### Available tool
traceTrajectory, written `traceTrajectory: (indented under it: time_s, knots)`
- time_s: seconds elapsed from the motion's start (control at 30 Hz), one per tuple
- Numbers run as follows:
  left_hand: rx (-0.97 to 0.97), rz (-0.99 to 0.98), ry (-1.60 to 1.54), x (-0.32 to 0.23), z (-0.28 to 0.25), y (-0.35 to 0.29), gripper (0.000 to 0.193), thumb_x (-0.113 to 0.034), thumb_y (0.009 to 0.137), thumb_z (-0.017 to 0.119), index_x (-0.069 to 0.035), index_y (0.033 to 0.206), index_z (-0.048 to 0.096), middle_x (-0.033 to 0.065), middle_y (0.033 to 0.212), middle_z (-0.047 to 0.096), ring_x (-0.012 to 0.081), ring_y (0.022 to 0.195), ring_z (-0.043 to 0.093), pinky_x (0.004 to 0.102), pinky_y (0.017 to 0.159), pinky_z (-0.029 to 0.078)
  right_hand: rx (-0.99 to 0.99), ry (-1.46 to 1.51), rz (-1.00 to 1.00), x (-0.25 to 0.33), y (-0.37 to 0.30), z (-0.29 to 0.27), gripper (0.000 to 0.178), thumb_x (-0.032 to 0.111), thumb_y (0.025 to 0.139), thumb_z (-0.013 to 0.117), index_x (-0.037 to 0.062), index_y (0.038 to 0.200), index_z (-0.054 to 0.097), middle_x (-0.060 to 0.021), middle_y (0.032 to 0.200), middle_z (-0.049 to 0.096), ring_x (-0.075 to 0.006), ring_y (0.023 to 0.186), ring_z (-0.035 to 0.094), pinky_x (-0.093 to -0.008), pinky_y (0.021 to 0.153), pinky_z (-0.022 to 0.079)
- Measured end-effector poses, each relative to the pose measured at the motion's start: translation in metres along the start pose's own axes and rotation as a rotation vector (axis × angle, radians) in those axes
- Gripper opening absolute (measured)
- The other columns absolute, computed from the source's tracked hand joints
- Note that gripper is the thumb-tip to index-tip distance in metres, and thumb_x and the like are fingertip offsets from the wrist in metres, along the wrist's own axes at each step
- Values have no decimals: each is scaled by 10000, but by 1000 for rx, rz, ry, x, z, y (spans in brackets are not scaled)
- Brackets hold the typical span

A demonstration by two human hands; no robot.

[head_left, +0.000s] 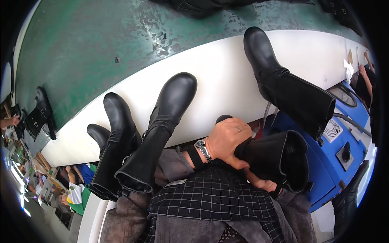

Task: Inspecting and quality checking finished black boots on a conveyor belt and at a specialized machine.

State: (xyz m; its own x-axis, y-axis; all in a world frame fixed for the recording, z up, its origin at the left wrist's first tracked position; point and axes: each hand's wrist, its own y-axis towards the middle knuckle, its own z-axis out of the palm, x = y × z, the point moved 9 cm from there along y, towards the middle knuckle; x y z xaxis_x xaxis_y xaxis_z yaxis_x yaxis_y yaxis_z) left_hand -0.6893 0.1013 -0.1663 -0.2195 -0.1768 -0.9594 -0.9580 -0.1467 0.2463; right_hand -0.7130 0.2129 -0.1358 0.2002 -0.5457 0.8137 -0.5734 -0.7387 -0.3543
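Observation:
A black tall boot (263, 158) lies sideways above my lap, its open top toward the right and its toe just showing past my knuckles. My left hand (229, 139), with a ring and a metal watch, is closed over the boot around its ankle. From below, my right hand (260, 182) grips the underside of the shaft; its fingers are mostly hidden by the boot. To the left, a black boot (174, 99) leans with its foot on the white ledge (219, 56) and its shaft toward me. Another black boot (117, 111) and a partly covered boot (98, 134) stand beside it.
A black boot (265, 52) lies across the ledge at the right, its shaft over a blue machine (324, 162) with a fan grille and black knob. Beyond the ledge runs a worn green surface (97, 52). Buckled boots (38, 115) and other people are at far left.

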Motion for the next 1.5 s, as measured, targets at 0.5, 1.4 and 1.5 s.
traceTrajectory:
  time_s: [0.5, 1.4, 1.5]
  knots:
    - [25, -38, 35, 6, 4, 13, 638, -560, 497, 716, -18, 810, 596, 97, 808, 630, 285, 809, 627, 361, 769, 492, -57, 6, 121, -48, -2, 11, 468, -10, 725, 692, -37, 1167, 540, -124, 1139, 581, -215, 1048, 570, -333, 922, 443]
    - [51, -24, 194, -1, 24, 13, 599, -631, 639, 604, -40, 737, 620, 109, 625, 585, 309, 588, 593, 390, 558, 483, -342, 544, -51, -33, -40, -17, 655, -35, 687, 670, -25, 1279, 390, -138, 1205, 510, -225, 1092, 528, -352, 957, 412]
    - [16, -4, 155, 3, 22, 13, 583, -614, 629, 620, -42, 737, 608, 114, 664, 593, 310, 621, 598, 385, 583, 488, -295, 422, -127, -27, -34, -20, 624, -25, 712, 674, -45, 1272, 398, -156, 1226, 512, -245, 1134, 518, -367, 989, 397]
